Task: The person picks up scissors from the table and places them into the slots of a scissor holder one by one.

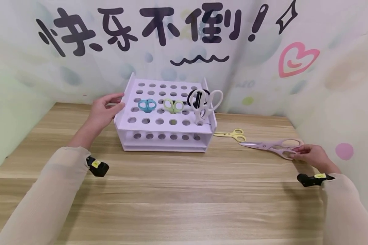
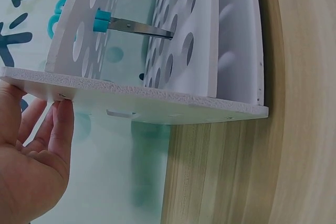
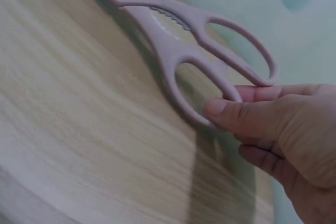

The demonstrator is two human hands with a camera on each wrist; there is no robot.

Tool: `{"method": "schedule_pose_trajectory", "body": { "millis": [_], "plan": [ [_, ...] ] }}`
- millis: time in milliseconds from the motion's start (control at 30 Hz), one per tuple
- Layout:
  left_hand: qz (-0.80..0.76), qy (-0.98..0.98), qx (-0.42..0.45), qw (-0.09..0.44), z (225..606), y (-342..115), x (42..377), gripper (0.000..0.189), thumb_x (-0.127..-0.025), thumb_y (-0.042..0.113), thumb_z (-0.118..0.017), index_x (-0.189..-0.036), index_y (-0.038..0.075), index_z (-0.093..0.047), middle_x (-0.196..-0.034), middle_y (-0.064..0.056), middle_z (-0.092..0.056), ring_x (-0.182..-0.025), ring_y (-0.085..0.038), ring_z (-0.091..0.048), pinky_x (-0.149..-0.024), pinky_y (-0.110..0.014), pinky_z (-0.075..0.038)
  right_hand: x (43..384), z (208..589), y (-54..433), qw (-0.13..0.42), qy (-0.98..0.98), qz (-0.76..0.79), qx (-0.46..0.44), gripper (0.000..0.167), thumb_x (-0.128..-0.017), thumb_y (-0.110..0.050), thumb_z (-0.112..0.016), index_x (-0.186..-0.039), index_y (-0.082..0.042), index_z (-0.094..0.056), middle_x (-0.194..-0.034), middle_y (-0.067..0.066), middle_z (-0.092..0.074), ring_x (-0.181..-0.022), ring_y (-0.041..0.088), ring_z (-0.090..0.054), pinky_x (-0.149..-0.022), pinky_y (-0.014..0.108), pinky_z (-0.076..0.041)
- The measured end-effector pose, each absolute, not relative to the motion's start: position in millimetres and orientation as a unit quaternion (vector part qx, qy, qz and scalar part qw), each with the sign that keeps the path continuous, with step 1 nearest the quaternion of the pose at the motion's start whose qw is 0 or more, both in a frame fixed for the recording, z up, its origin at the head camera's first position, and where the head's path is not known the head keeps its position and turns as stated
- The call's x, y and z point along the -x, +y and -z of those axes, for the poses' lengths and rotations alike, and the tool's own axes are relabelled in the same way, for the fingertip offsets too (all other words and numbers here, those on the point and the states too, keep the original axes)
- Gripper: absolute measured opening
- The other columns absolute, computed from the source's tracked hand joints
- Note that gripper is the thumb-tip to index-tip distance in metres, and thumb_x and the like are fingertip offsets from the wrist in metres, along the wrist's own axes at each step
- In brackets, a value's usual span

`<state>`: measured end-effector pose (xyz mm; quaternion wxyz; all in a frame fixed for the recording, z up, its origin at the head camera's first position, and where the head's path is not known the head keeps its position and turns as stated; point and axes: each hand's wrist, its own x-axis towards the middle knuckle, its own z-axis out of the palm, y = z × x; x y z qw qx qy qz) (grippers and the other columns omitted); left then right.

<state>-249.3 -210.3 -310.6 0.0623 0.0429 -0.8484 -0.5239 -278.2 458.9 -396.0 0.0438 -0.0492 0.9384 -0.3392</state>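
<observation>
My left hand [image 1: 102, 110] touches the outer face of the left side panel of a white rack [image 1: 159, 121] with round holes. In the left wrist view its fingers [image 2: 62, 127] are fairly straight against that panel [image 2: 173, 109]; the thumb tip is not clear. At the right, my right hand [image 1: 314, 156] pinches a handle loop of large pale pink kitchen scissors [image 1: 266, 146] between thumb and fingers. Their blades are together and point left. In the right wrist view, the scissors [image 3: 157, 30] show a toothed strip between the handles, and a shadow lies below the held loop.
Blue scissors [image 1: 147, 106], green scissors [image 1: 173, 106], black-handled scissors [image 1: 189, 98] and white-handled scissors [image 1: 199, 114] stand in rack holes. Yellow scissors [image 1: 237, 135] lie on the wooden table [image 1: 184, 194] right of the rack. A printed curtain [image 1: 251, 68] hangs behind.
</observation>
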Motion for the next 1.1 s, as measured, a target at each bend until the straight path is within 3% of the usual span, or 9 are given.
{"method": "schedule_pose_trajectory", "body": {
  "millis": [100,367,700,900,1100],
  "plan": [
    [0.522,-0.849,-0.04,0.063,310.9,-210.4,249.4,0.052,-0.091,0.034,-0.054,-0.139,0.017,-0.042,-0.127,-0.012,-0.043,-0.11,-0.026,-0.046,-0.071,-0.015,-0.046,275.9,391.2,459.2,0.043,0.939,0.337,0.06,0.038,-0.08,-0.011,-0.071,-0.098,0.02,-0.057,-0.071,-0.008,-0.065,-0.065,-0.005,-0.054,-0.056,0.013,-0.044],
    [0.522,-0.85,-0.039,0.062,310.4,-210.3,248.4,0.051,-0.092,0.032,-0.054,-0.139,0.016,-0.041,-0.128,-0.012,-0.043,-0.113,-0.028,-0.045,-0.076,-0.017,-0.046,275.2,376.1,453.7,0.013,0.961,0.26,0.089,0.033,-0.082,-0.013,-0.069,-0.1,0.015,-0.063,-0.085,0.019,-0.067,-0.072,-0.013,-0.044,-0.058,0.011,-0.04],
    [0.526,-0.847,-0.041,0.061,309.2,-209.5,247.1,0.052,-0.092,0.032,-0.054,-0.139,0.016,-0.041,-0.128,-0.013,-0.042,-0.112,-0.027,-0.045,-0.073,-0.014,-0.045,273.9,346.2,443.8,0.018,0.965,0.244,0.099,0.033,-0.089,-0.018,-0.061,-0.1,0.013,-0.06,-0.079,0.015,-0.066,-0.065,-0.003,-0.051,-0.056,0.018,-0.043],
    [0.524,-0.848,-0.041,0.059,309.2,-209.9,247.3,0.053,-0.092,0.035,-0.052,-0.14,0.016,-0.04,-0.129,-0.012,-0.042,-0.111,-0.026,-0.045,-0.072,-0.015,-0.046,270.7,328.6,435.8,0.004,0.951,0.286,0.118,0.028,-0.091,-0.01,-0.057,-0.1,0.017,-0.057,-0.075,0.015,-0.066,-0.062,0.0,-0.058,-0.055,0.016,-0.047],
    [0.524,-0.849,-0.039,0.061,309.7,-209.3,246.8,0.052,-0.092,0.034,-0.052,-0.14,0.016,-0.04,-0.13,-0.013,-0.042,-0.11,-0.025,-0.045,-0.07,-0.013,-0.046,267.3,314.7,430.0,0.016,0.936,0.332,0.115,0.029,-0.091,-0.008,-0.057,-0.102,0.019,-0.053,-0.071,0.006,-0.067,-0.061,0.004,-0.062,-0.056,0.018,-0.05]
  ]
}}
